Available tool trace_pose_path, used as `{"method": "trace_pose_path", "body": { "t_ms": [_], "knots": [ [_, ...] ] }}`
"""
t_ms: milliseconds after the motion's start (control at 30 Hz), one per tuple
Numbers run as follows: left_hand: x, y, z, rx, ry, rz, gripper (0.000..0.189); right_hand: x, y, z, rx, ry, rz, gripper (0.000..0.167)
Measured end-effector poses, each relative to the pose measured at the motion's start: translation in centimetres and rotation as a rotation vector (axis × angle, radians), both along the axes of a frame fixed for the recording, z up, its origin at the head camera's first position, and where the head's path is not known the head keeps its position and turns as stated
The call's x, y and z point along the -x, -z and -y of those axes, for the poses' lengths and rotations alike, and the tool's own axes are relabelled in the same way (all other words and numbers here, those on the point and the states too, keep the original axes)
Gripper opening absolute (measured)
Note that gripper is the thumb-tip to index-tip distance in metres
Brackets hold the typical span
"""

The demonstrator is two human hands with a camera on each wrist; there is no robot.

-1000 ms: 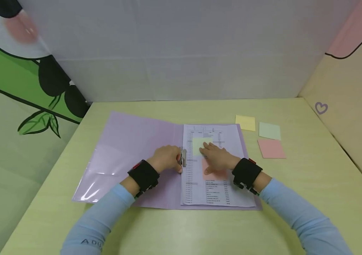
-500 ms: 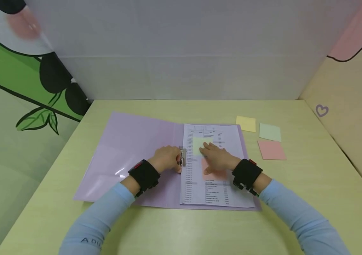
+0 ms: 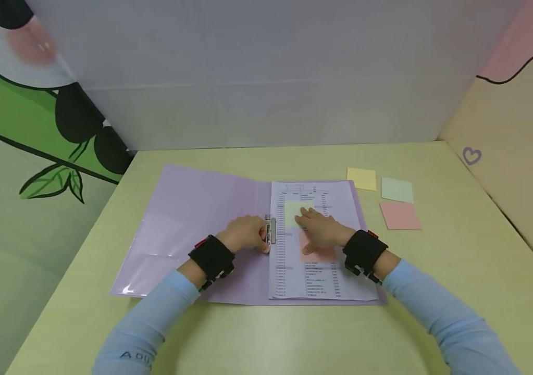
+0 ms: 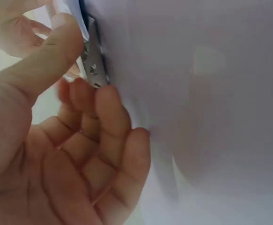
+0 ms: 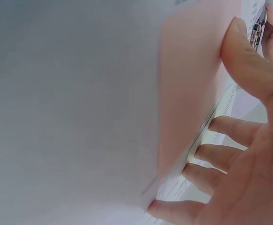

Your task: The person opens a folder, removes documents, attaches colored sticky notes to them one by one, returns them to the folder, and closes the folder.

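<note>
A purple folder (image 3: 200,208) lies spread on the table, its cover to the left. On its right side is a stack of printed sheets (image 3: 289,281) with a metal clip (image 3: 273,230) at the left edge. My left hand (image 3: 246,234) has its fingers curled at this clip (image 4: 93,61), thumb and fingertips against it. My right hand (image 3: 323,232) rests spread on the sheets, over a pale green sticky note (image 3: 293,214) and a pink sticky note (image 3: 322,255). In the right wrist view, straight fingertips touch the paper and the thumb (image 5: 239,44) lies on the pink note.
Right of the folder lie a yellow sticky note (image 3: 361,178), a light green one (image 3: 397,190) and another pink one (image 3: 400,216). A pale wall (image 3: 266,104) stands behind the table (image 3: 294,338), with printed side panels left and right.
Both hands stay nearly in place, the left at the clip and the right on the sheets. The head view shifts slightly.
</note>
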State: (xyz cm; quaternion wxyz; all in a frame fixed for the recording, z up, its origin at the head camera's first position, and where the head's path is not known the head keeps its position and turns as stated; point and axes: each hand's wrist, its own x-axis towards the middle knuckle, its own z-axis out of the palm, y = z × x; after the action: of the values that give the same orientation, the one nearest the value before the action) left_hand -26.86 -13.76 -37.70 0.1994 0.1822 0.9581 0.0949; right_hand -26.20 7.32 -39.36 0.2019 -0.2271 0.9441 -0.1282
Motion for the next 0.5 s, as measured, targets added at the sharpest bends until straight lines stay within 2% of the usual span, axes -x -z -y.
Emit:
{"method": "trace_pose_path", "body": {
  "t_ms": [133, 233, 300, 400, 433, 500],
  "knots": [
    [-0.1, -0.5, 0.6, 0.031, 0.049, 0.017, 0.022, 0.0, -0.2, -0.4, 0.005, 0.016, 0.010, 0.090],
    [-0.8, -2.3, 2.7, 0.042, 0.100, 0.020, 0.023, 0.0, -0.2, -0.3, 0.014, 0.021, 0.018, 0.090],
    [-1.6, -4.1, 5.3, 0.014, 0.123, 0.002, 0.025, -0.1, -0.1, -0.1, 0.025, 0.008, 0.024, 0.090],
    [-3.0, -7.7, 10.1, -0.040, 0.138, -0.082, 0.028, 0.0, -0.2, 0.2, 0.038, -0.004, 0.030, 0.089],
    [-3.5, -8.7, 11.9, -0.059, 0.131, -0.123, 0.029, 0.1, -0.2, 0.2, 0.033, -0.001, 0.030, 0.089],
    [-4.7, -10.4, 15.7, -0.103, 0.075, -0.173, 0.032, 0.1, -0.2, 0.2, 0.026, 0.009, 0.025, 0.090]
  ]
}}
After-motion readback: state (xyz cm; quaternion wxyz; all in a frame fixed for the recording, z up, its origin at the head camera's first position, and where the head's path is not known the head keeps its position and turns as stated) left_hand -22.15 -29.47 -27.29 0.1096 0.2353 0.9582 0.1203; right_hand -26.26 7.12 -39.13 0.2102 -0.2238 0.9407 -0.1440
